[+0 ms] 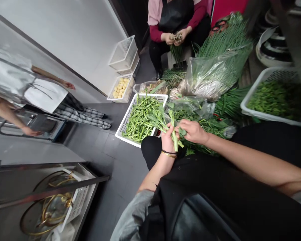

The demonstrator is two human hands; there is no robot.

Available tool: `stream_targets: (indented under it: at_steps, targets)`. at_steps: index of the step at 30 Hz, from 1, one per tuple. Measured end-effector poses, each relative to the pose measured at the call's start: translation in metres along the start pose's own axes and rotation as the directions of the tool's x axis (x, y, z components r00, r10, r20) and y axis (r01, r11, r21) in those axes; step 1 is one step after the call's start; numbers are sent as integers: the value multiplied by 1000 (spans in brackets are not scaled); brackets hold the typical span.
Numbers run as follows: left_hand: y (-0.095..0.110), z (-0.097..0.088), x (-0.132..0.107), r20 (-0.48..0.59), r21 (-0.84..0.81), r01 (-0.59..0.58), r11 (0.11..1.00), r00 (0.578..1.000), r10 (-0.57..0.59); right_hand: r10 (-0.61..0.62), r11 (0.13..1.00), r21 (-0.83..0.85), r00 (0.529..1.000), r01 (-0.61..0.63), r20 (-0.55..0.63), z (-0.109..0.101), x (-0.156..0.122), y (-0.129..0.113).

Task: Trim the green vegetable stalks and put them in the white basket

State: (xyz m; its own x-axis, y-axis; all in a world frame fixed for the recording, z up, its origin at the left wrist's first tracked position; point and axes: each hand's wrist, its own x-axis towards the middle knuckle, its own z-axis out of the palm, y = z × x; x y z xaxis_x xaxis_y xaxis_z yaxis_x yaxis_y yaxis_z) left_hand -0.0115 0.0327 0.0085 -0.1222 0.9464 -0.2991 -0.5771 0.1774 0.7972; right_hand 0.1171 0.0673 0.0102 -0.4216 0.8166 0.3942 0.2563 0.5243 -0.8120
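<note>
My left hand, with bracelets at the wrist, is closed around several leafy green stalks. Their thick pale ends point toward me and the leafy tops lean away. Close beside it, my right hand has thumb and fingers pinched together at a small green leaf next to the stalks. Whether that leaf is still attached is hidden. Just beyond my left hand, a white basket holds a heap of trimmed green stalks. Loose leafy greens lie below and behind my right hand.
A plastic bag of scallions stands ahead, near a seated co-worker's hands holding a bunch. A basket of peeled potatoes is beyond. Another basket of greens sits at right. Another person stands at left, near a metal shelf.
</note>
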Motion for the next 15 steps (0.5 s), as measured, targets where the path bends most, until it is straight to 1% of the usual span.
stream_targets:
  at_steps: [1,2,3,4,5,6,7,8,9,10,11,12,13,14,15]
  targets:
    - [-1,-3,0,19,4,16,1000,1000,-16,-43,997,-58,995,48,89,-10,-4,3]
    - [-1,-6,-1,42,13,31,999,999,-31,-36,994,-92,978,56,208,-23,-8,7]
    - [-1,-8,-2,63,23,40,999,997,-41,8,992,-120,940,35,340,-36,-10,13]
    - [-2,-9,-3,76,32,38,999,996,-40,76,989,-149,883,-7,462,-49,-11,18]
    - [-2,-9,-5,81,40,27,999,996,-30,151,982,-175,824,-64,547,-60,-10,22]
    - [-2,-8,-6,84,50,11,999,996,-15,222,973,-183,784,-140,580,-67,-7,26]
    - [-3,-6,-7,90,64,-5,998,996,-1,283,959,-156,777,-236,562,-70,-2,27]
    - [-3,-3,-8,102,81,-16,997,995,8,334,937,-83,798,-340,502,-69,4,26]
    - [-4,-1,-9,114,98,-22,995,993,11,381,903,28,829,-429,408,-64,10,24]
    - [-4,2,-9,119,106,-27,994,993,14,429,863,148,854,-484,293,-55,16,19]
    - [-4,4,-9,110,99,-34,995,994,23,468,832,241,865,-500,181,-45,19,13]
    - [-3,5,-8,89,78,-42,996,995,35,484,827,286,872,-484,76,-35,20,6]
    - [-2,6,-7,60,50,-47,998,997,44,453,854,285,891,-435,0,-25,17,-1]
    - [0,5,-5,29,21,-49,999,998,48,369,902,251,929,-350,-32,-18,10,-8]
    - [2,3,-4,5,-8,-43,999,999,44,243,951,202,970,-235,-14,-13,0,-12]
